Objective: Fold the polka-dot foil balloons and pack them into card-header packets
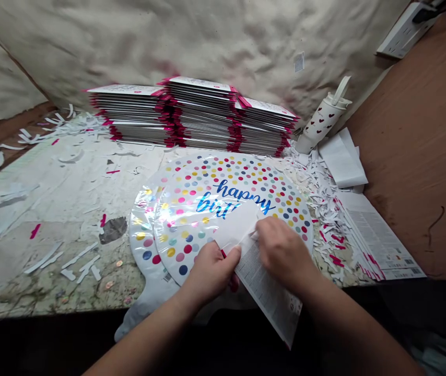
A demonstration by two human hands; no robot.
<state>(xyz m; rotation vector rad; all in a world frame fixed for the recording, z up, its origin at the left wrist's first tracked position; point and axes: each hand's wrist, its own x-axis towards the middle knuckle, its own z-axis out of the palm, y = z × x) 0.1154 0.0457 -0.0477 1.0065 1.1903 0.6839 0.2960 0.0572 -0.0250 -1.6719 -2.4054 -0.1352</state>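
A printed paper envelope (pixel 268 292), with a plain white flap (pixel 238 224) at its upper end, is held at a slant near the table's front edge. My left hand (pixel 213 269) is closed on its left side, thumb on top. At the fold of the flap, my right hand (pixel 283 250) is closed in a pinch; a bit of white shows at its fingertips, too small to make out fully. Beneath the envelope lie flat foil balloons (pixel 195 240) with coloured dots and blue "happy birthday" lettering, partly covered by the flap and my hands.
Three stacks of pink-edged envelopes (pixel 203 117) stand along the back. A white tumbler with hearts (pixel 320 122) leans behind paper scraps (pixel 317 201) on the right. More printed envelopes (pixel 383 240) lie at the right edge. Loose strips (pixel 84 263) litter the left side.
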